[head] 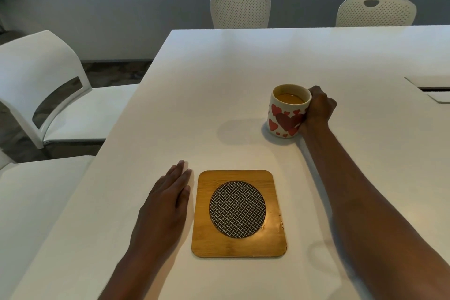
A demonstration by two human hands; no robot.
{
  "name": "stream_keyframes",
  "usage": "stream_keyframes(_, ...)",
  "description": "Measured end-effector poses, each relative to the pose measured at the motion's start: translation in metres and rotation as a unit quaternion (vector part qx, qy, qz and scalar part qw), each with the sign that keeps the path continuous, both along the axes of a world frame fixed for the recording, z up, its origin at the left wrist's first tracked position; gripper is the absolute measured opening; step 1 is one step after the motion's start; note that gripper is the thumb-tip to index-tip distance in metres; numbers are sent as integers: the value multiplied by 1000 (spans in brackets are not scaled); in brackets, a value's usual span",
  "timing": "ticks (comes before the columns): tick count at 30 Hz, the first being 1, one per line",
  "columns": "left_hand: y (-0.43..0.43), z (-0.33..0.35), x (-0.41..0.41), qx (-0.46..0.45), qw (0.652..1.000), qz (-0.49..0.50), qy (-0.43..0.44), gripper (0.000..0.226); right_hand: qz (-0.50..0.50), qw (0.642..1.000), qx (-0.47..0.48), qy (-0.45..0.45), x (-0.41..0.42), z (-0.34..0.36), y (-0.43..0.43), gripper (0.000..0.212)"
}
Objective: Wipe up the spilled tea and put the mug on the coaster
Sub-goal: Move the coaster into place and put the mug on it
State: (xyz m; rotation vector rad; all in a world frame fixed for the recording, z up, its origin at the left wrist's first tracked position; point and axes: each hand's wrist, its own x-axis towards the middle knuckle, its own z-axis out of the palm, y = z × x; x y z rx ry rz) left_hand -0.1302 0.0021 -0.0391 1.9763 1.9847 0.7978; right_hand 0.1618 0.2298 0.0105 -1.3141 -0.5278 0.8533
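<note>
Wooden coaster [238, 213] is unoccupied; mug [288, 112] w/ tea is gripped by right hand [317, 109] beyond it, left hand [168, 200] laid flat beside it. No spill visible on worktop [219, 80]; placing remains.

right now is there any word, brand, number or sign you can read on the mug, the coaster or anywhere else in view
There is no readable text anywhere in this view.
heart-print mug: red hearts only, no words or brand on the side shown; the right hand hides the handle side.
wooden coaster: woven black-and-white disc in the middle, no label.
table: no markings.
</note>
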Motion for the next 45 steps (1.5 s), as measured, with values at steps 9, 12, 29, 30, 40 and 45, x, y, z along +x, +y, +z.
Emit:
stream_keyframes(9,3,-1,-2,7,1000,7,-8,42,32,999,6,-28,-23,14,-36,23)
stream_keyframes(12,3,-2,-2,17,1000,1,0,41,36,999,8,-15,-29,20,-56,24)
stream_keyframes(29,8,-12,1,46,998,9,44,41,83,996,12,13,-74,23,-169,23)
stream_keyframes(30,7,-12,2,47,998,11,48,40,83,996,7,9,-77,21,-173,20)
stream_keyframes(40,4,-10,3,43,998,14,43,41,74,997,-22,16,-95,2,-193,20)
stream_keyframes(45,5,-11,3,41,998,14,45,41,65,998,-25,3,-99,-1,-196,21)
